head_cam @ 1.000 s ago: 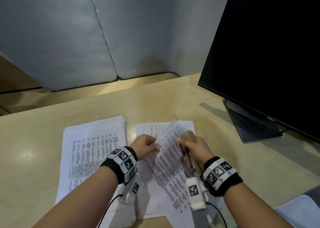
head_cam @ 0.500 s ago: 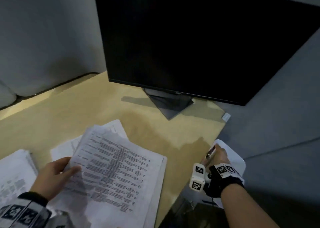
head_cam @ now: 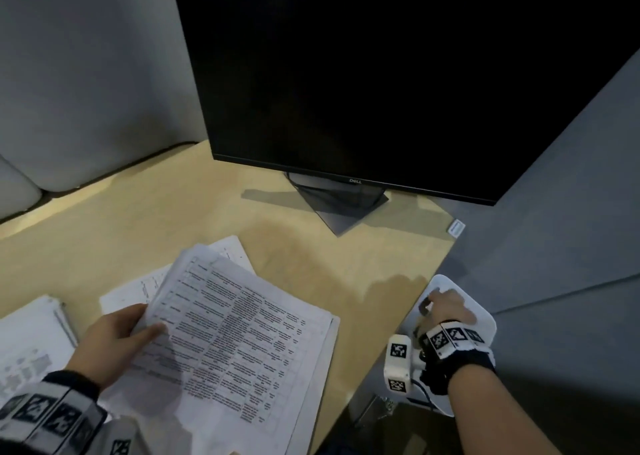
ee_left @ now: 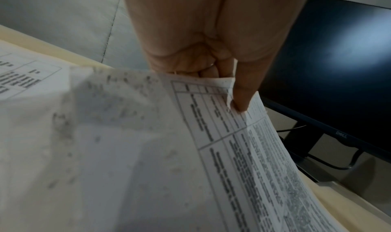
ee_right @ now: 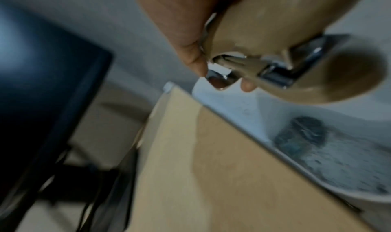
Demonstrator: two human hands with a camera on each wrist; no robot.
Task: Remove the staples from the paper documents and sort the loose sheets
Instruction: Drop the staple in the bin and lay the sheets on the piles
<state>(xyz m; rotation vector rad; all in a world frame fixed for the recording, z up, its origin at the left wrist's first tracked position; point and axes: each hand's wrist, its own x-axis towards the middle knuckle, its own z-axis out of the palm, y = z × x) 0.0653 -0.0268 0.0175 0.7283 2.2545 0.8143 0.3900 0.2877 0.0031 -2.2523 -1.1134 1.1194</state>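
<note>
The scene is dimly lit, with soft shadows cast across the pale wooden desk (head_cam: 173, 219). Both wrist views are blurred, possibly by motion, and a bluish glare is seen on the black flat monitor screen (ee_left: 349, 48).

white sheets (head_cam: 242, 333) with black tables, tan staple remover (ee_right: 264, 35), black monitor (head_cam: 381, 73)

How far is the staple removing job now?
Done: one stack lies sorted at the desk's left. In hand: the left hand holds a printed document; the right hand holds the staple remover over a white bin beside the desk. Left: sorting these sheets.
</note>
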